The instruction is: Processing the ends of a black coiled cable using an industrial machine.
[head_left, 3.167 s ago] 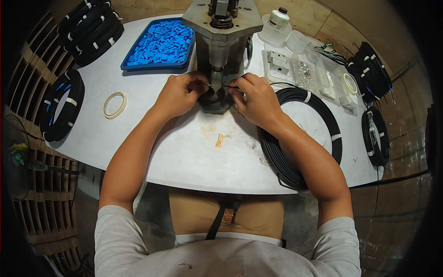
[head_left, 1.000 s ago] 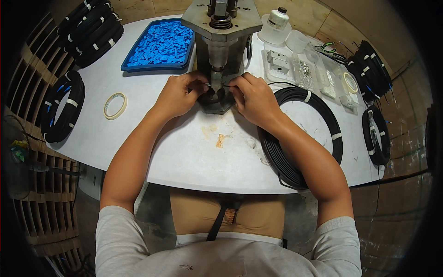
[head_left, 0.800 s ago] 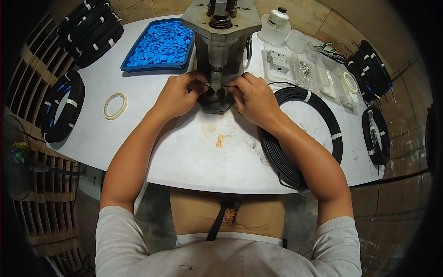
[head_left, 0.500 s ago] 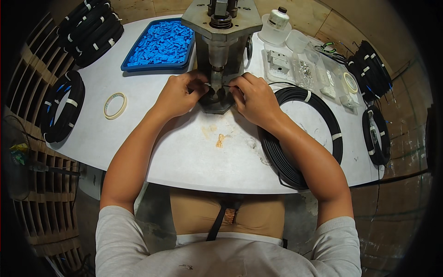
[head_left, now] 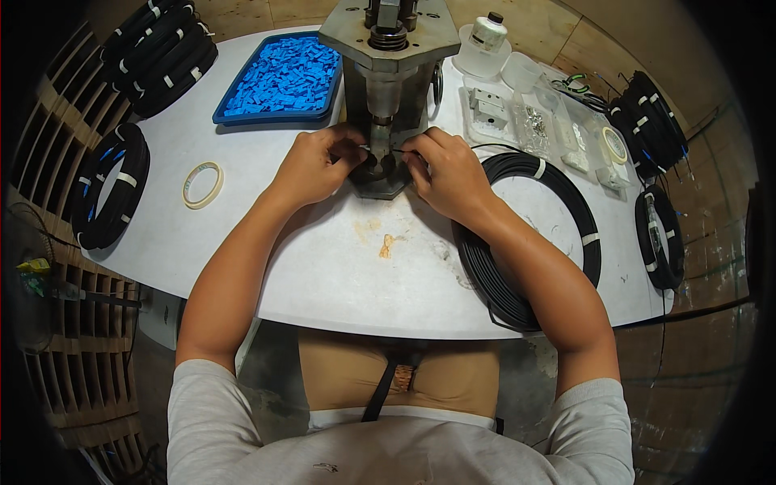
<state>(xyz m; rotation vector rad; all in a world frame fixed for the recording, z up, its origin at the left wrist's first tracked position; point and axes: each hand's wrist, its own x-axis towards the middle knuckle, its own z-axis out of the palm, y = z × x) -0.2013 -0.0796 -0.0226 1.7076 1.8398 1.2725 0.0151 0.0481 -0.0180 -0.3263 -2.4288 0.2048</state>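
A metal bench press stands at the far middle of the table, its ram down close to the die at its base. Left of the ram, my left hand is closed, its fingertips pinched at the die around something too small to make out. On the other side, my right hand pinches a thin black cable that points in at the die. Below my right forearm lies a large coil of black cable, tied with white tape; the forearm covers part of it. The cable's tip at the die is hidden.
A dark blue tray of small blue pieces sits left of the press. A tape roll and a black cable coil lie further left. Clear bins of small parts and a white bottle stand at the back right.
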